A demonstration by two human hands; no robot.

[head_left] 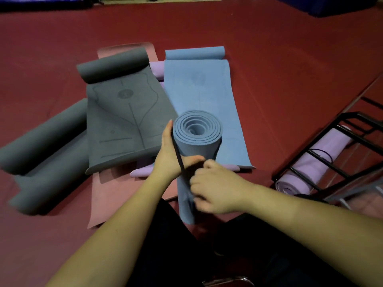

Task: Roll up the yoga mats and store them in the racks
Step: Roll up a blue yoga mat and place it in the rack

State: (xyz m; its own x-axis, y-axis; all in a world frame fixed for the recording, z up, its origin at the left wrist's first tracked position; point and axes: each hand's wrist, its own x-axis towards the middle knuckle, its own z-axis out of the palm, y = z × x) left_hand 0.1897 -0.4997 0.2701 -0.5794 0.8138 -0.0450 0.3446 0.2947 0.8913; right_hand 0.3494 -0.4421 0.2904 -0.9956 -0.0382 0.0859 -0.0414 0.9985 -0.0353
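Head view: a rolled blue mat (196, 139) is held upright over the floor (290, 59) by the left hand (169, 156). A black strap (179, 160) is pinched by the right hand (215, 189) fingers.

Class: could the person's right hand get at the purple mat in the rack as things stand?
Probably not yet: the right hand grips the black strap on the rolled blue mat; the rack's bars cross the purple mat.

dim room, dark red floor (269, 48), blue padding (331, 5).
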